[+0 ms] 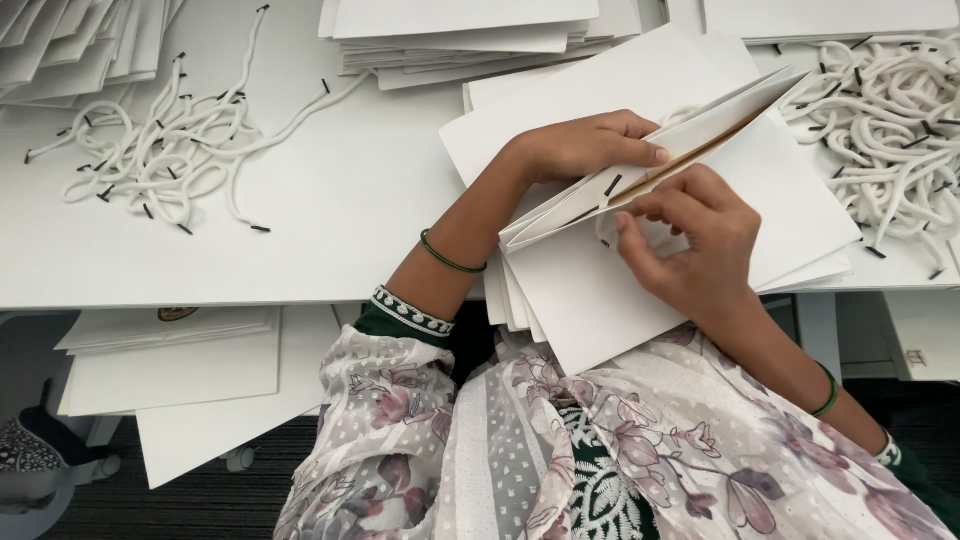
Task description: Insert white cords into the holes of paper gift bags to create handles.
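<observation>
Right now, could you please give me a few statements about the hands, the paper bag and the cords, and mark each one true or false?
1. Both hands rest on the white paper bag. True: the left hand presses its top edge and the right hand pinches at its side.
2. The loose white cords on the left have red tips. False: their tips are black.
3. Another pile of cords lies at the right of the table. True.
4. The bag stands upright on the table. False: it lies folded flat on a stack of similar bags.
5. Each wrist wears a green bangle. True.
</observation>
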